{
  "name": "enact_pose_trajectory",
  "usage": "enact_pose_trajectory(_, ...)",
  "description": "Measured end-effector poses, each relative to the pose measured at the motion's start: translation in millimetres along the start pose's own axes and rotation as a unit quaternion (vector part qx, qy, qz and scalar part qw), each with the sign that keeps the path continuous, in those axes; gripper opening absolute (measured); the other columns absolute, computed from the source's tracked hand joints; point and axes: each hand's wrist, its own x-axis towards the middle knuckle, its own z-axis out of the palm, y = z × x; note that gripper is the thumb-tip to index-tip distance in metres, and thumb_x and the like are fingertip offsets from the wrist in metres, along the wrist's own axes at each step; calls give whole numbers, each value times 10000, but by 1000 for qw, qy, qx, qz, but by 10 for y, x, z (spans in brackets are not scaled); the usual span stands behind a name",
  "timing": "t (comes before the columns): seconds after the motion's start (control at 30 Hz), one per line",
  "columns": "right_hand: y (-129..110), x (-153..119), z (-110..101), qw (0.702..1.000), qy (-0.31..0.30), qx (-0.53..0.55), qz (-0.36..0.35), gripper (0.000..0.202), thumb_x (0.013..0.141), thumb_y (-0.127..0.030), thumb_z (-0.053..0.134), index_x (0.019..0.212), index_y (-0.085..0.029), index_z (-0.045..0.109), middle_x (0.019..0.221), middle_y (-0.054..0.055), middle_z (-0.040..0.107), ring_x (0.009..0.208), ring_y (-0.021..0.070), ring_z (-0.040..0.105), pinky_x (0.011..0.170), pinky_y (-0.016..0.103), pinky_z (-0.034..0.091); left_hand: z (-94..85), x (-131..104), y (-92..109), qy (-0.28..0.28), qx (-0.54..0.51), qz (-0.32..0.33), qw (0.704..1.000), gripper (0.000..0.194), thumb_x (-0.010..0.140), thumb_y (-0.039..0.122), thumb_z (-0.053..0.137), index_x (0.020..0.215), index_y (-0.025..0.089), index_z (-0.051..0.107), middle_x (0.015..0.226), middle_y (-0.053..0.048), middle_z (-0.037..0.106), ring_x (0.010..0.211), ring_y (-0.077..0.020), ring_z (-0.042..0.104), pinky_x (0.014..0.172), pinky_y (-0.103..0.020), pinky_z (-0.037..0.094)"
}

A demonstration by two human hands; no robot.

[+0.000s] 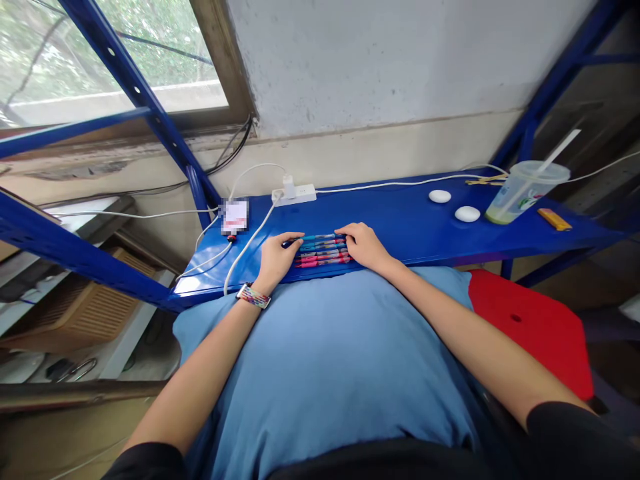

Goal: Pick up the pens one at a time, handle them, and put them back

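Several pens (324, 251) lie side by side in a row at the front of the blue shelf top, blue ones at the far side and pink-red ones nearest me. My left hand (276, 260) is closed at their left ends, with thumb and forefinger at the far blue pen. At the right ends, my right hand (367, 246) curls its fingers against the pens, covering their tips. Some of my fingers are hidden under the palms. A multicoloured band (253, 295) circles my left wrist.
A white power strip (296, 195) with plugs and cables stands behind the pens. Left of it is a blurred-out device (235, 217). To the right are two white egg-shaped objects (467, 214), a plastic cup with a straw (520, 193) and a yellow-orange packet (554, 219). A red stool (530, 327) stands below.
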Motion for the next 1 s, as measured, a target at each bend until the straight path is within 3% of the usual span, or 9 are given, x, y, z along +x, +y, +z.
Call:
enact_pose_trajectory(0.23, -23, -13, 5, 1000, -1, -5, -1, 389, 988, -51, 532, 1181, -191, 839, 1229, 100, 807, 1138, 281, 684, 1088, 455, 530, 2, -5, 21, -21, 46, -9, 999, 268, 965, 231, 678, 1146, 242, 875, 1190, -58, 850, 1142, -286, 786, 1126, -436, 578)
enact_pose_trajectory(0.5, -62, -31, -2, 1000, 8, -8, -12, 344, 975, -94, 565, 1136, -196, 851, 1178, 116, 809, 1100, 305, 688, 1055, 499, 549, 36, 7, -117, 0, 27, 45, 999, 246, 941, 234, 698, 1101, 259, 883, 1144, -81, 853, 1112, -335, 781, 1081, -524, 590)
enact_pose_trajectory(0.63, -61, -38, 3, 1000, 10, -12, -19, 344, 976, -104, 566, 1133, -210, 853, 1168, 107, 807, 1085, 299, 688, 1039, 491, 558, 49, 17, -168, 9, 19, 68, 997, 256, 939, 217, 667, 1064, 270, 884, 1102, -75, 852, 1075, -316, 775, 1051, -507, 597)
enact_pose_trajectory(1.0, -81, -53, 8, 1000, 9, -14, -19, 332, 983, -102, 563, 1136, -186, 845, 1170, 123, 808, 1094, 310, 685, 1041, 491, 560, 45, -1, -128, -8, 48, 68, 997, 229, 943, 239, 658, 1008, 262, 876, 1070, -84, 844, 1053, -323, 753, 1064, -516, 568)
